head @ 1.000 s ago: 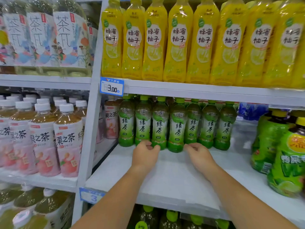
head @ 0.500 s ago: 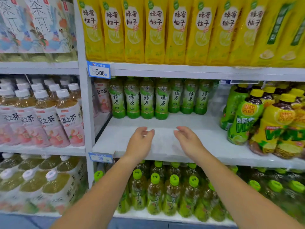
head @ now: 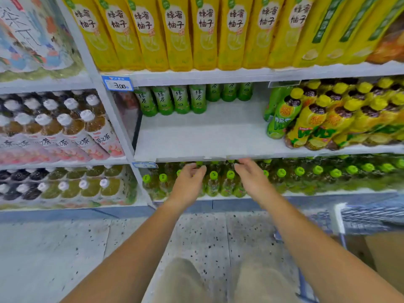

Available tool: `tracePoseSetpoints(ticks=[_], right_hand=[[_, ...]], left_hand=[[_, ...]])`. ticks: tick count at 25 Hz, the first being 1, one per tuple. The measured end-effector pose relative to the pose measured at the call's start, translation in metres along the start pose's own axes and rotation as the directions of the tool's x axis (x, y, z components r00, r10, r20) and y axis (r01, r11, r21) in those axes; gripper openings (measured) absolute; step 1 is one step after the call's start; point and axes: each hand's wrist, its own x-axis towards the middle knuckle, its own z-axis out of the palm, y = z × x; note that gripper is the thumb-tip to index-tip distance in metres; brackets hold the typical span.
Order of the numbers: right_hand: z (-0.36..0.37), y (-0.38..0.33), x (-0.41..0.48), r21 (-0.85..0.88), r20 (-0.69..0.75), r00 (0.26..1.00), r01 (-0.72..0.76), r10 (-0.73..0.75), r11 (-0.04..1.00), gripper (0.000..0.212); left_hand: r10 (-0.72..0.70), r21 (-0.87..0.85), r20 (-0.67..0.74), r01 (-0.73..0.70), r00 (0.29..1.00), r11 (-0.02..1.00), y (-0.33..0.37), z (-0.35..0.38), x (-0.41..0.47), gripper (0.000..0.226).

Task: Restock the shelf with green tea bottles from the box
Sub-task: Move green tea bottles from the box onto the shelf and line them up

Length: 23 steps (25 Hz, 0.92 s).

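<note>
Your left hand (head: 189,182) and right hand (head: 251,178) hang side by side just below the front edge of the middle shelf (head: 207,134), apart from each other and from the shelf. Both hold nothing, and their fingers are loosely bent. The green tea bottles (head: 172,101) stand upright at the back of that shelf. Four form a row at the left, and three more stand further back to their right. The front of the shelf board is bare white. A blue price tag (head: 118,84) hangs on the rail above the green tea bottles, under a row of yellow bottles (head: 175,31). Yellow-capped bottles (head: 317,119) crowd the right end of the middle shelf. Green-capped bottles (head: 282,173) fill the shelf below, directly behind your hands. A brown cardboard box (head: 384,250) sits on the speckled floor (head: 207,235) at the lower right, only partly in view, and its contents cannot be seen.
</note>
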Motion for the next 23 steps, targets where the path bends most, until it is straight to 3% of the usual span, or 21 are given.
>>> tracePoseSetpoints(ticks=[7, 12, 19, 23], right_hand=[[-0.059, -0.019, -0.117, 0.089, -0.058, 0.981, -0.178, 0.183, 0.98, 0.049], [-0.109, 0.002, -0.189, 0.149, -0.213, 0.94, -0.236, 0.265, 0.96, 0.052], [-0.204, 0.06, -0.28, 0.253, -0.462, 0.812, -0.266, 0.357, 0.93, 0.055], [-0.272, 0.099, -0.317, 0.3, -0.491, 0.761, -0.309, 0.423, 0.903, 0.053]], left_hand=[[0.026, 0.111, 0.215, -0.051, 0.976, 0.993, 0.066, 0.009, -0.102, 0.058], [0.047, 0.183, 0.388, -0.127, 0.92, 0.975, 0.084, 0.041, -0.145, 0.059], [0.063, 0.192, 0.6, -0.22, 0.797, 0.956, 0.109, 0.141, -0.197, 0.061], [0.031, 0.207, 0.676, -0.231, 0.736, 0.951, 0.126, 0.224, -0.228, 0.064]])
